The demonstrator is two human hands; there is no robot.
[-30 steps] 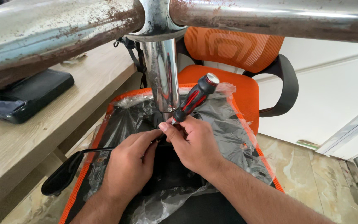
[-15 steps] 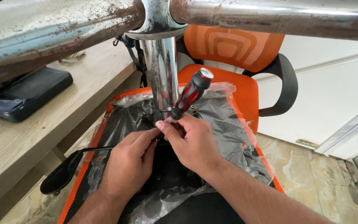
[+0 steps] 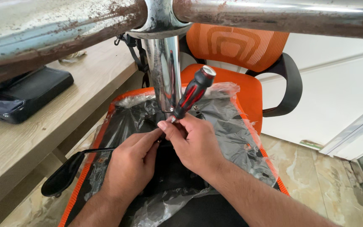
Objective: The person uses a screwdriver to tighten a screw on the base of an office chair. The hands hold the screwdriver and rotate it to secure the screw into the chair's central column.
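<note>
Little has been shifted since the earlier frame: the screwdriver (image 3: 194,93) has been tilted slightly more upright, and both hands have been kept at the same spot. Nearest, the left hand (image 3: 132,164) is laid on the plastic-wrapped black seat (image 3: 232,138), its fingers pressed together and pointed at the base of the chrome column (image 3: 164,75). Just beside it, the right hand (image 3: 194,143) is closed around the lower end of the red-and-black screwdriver, whose handle is angled up to the right, close against the column. Farther off, an orange mesh chair (image 3: 238,46) is seen, and a wooden desk (image 3: 64,109) at left.
</note>
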